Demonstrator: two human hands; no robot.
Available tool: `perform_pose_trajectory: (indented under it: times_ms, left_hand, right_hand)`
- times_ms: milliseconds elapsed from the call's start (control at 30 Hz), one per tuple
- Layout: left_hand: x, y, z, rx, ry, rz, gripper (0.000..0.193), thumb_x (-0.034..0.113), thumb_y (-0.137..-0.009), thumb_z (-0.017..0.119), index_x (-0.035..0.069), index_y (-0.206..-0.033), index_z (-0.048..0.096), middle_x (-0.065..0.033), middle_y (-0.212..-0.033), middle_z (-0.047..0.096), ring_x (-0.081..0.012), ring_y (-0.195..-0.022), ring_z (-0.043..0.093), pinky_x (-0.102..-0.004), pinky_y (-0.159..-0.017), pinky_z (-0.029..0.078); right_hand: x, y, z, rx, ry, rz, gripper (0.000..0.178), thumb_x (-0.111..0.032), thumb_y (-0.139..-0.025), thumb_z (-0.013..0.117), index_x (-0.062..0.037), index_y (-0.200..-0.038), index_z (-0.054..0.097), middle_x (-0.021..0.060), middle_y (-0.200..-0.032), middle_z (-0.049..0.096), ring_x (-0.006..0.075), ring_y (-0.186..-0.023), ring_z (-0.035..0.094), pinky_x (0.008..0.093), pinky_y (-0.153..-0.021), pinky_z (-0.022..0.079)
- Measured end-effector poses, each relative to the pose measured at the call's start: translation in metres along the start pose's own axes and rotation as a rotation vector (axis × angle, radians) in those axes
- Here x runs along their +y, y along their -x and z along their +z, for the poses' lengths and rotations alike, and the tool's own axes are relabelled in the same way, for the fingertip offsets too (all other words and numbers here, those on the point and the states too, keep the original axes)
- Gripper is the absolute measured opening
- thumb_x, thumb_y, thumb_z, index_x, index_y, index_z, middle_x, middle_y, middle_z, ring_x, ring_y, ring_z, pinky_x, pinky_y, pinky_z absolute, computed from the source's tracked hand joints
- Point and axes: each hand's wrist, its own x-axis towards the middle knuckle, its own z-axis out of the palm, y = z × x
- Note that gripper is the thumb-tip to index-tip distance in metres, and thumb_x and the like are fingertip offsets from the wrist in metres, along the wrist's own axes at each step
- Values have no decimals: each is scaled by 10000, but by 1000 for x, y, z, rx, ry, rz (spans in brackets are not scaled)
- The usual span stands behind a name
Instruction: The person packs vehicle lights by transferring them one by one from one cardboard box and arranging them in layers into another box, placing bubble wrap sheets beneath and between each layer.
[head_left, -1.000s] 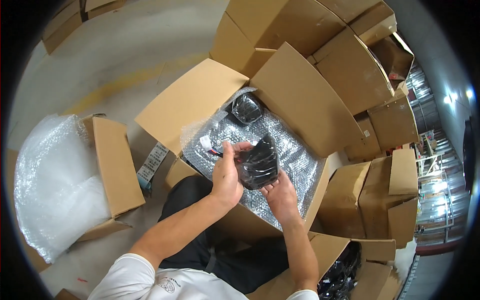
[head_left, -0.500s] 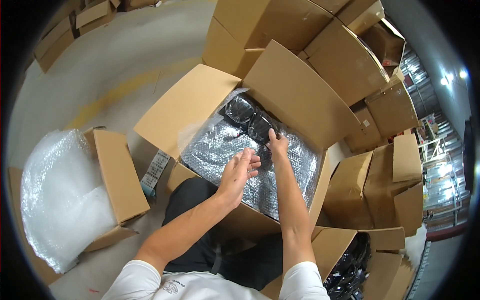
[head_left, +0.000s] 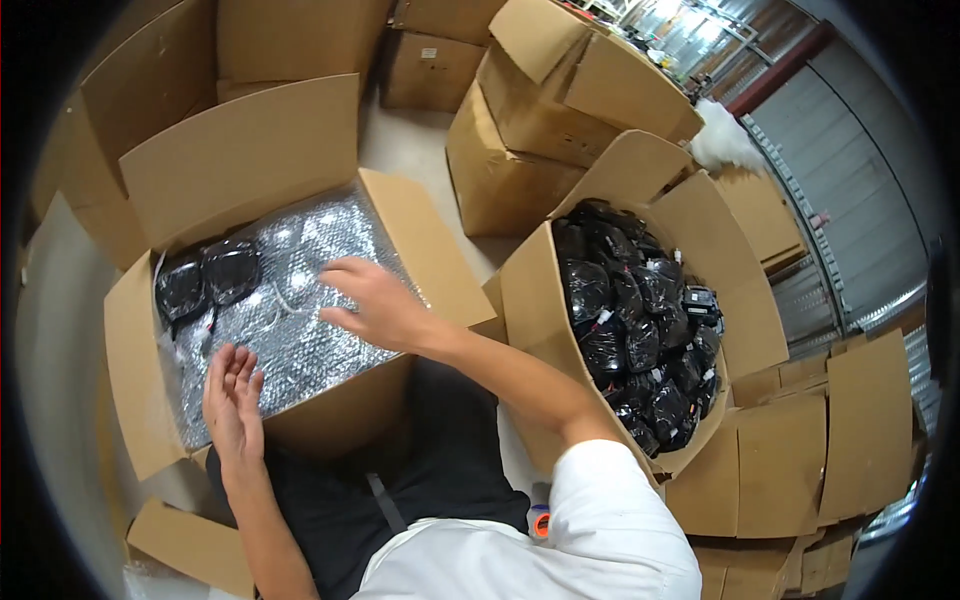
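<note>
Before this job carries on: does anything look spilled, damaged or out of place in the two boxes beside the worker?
Nothing looks spilled or plainly damaged. Two black wrapped units sit side by side on the bubble wrap. The black bundles in the right-hand box lie jumbled, but within its walls.

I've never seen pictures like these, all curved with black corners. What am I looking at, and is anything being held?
There's no machine here, just a person's bare hands. Every picture comes from a wide fisheye camera on that person's head, so straight edges bend. The left hand and right hand both look empty, by an open cardboard box. Inside, two black wrapped items lie on bubble wrap. Another box, to the right, holds many black wrapped pieces.
</note>
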Motion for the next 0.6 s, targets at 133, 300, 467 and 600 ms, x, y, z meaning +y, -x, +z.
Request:
perform_pose_trajectory:
  times_ms: [133, 300, 467, 600]
  left_hand:
    - [-2, 16, 12, -18, -97, -28, 352, 269, -1019, 611, -2, -1242, 588, -99, -1119, 650, -198, -1053, 627, -309, -849, 523]
    - [-7, 11, 9, -66, -131, -17, 315, 283, -1014, 624, 33, -1207, 624, -75, -1110, 672, -186, -1042, 642, -302, -861, 530]
    - [-11, 9, 13, -22, -221, -14, 301, 270, -1017, 614, 25, -1192, 631, -62, -1031, 684, -166, -949, 667, -282, -777, 555]
    - [-9, 11, 12, -50, -249, 5, 287, 269, -1015, 618, 29, -1172, 634, -61, -1024, 687, -170, -931, 675, -276, -750, 560]
  right_hand:
    - [22, 112, -138, 336, 412, 347, 429, -187, -850, 752, 3, -1219, 643, 206, -1259, 635, 375, -1185, 587, 442, -1034, 457]
    - [80, 281, -234, 449, 1048, 935, 882, -483, -749, 812, 3, -1407, 483, 308, -1518, 358, 463, -1404, 341, 591, -1146, 258]
    - [77, 320, -265, 282, 1023, 1063, 754, -422, -799, 735, 11, -1376, 516, 327, -1562, 303, 459, -1455, 298, 622, -1165, 231]
    - [90, 332, -278, 571, 1343, 846, 417, -259, -877, 657, 29, -1177, 633, 309, -1376, 530, 436, -1276, 512, 539, -1115, 357]
